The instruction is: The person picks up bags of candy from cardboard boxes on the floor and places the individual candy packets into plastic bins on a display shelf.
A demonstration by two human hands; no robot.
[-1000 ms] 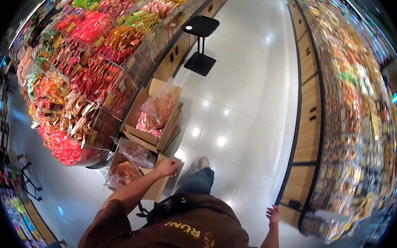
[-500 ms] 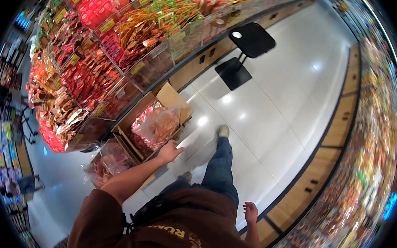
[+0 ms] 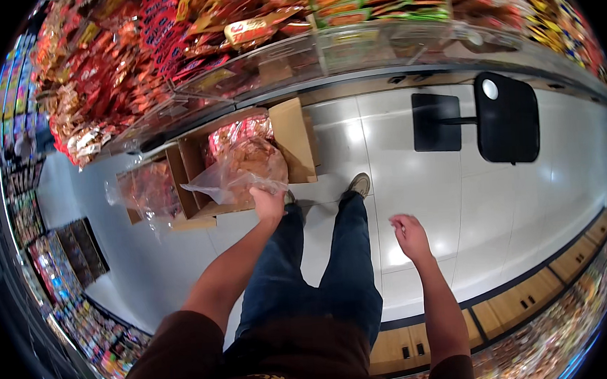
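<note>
My left hand (image 3: 268, 204) is closed on the near edge of a clear plastic bag (image 3: 250, 166) filled with reddish-brown packets. The bag rests in an open cardboard box (image 3: 194, 170), over red and pink packets (image 3: 241, 131). One flap (image 3: 292, 138) of the box is folded out to the right. My right hand (image 3: 411, 237) hangs in the air over the floor, its fingers loosely bent and apart, with nothing in them.
A second carton with a clear bag (image 3: 149, 188) stands left of the box. Clear-fronted bins of snack packets (image 3: 375, 4) line the far side. On the right stands a black stand (image 3: 507, 118) with a flat base. Wooden drawers (image 3: 532, 297) run along the near right.
My left hand has reached the bag and taken hold of its edge. My right hand has risen forward. The view has turned, so the shelf now runs across the top.
</note>
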